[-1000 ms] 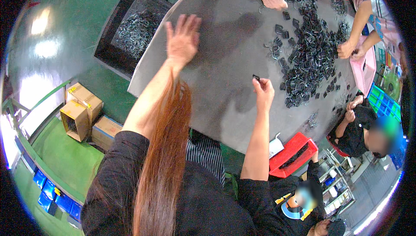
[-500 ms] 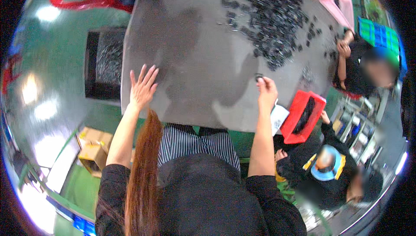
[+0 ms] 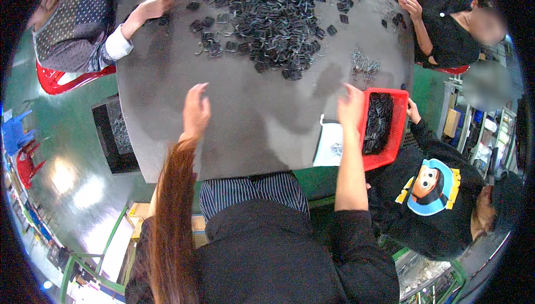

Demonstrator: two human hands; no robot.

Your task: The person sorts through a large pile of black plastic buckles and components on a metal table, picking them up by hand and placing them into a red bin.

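My left hand is raised over the near left part of the grey table, fingers stretched, with nothing in it. Blurred by motion, my right hand hovers at the left rim of a red plastic basket. Its fingers are too smeared to show whether they hold anything. Many small black plastic pieces lie in the basket. A large heap of similar black pieces covers the far middle of the table. Left of my right forearm lies a white flat item with a loop.
Thin, pale metal-looking bits lie beyond the basket. A person's hand is at the basket's right side. Other people sit at the far left and far right, hands over the table. A black crate stands off the table's left edge.
My right hand has moved to the basket's rim; the black piece it pinched no longer shows. My left hand has lifted off the tabletop. The whole view has shifted.
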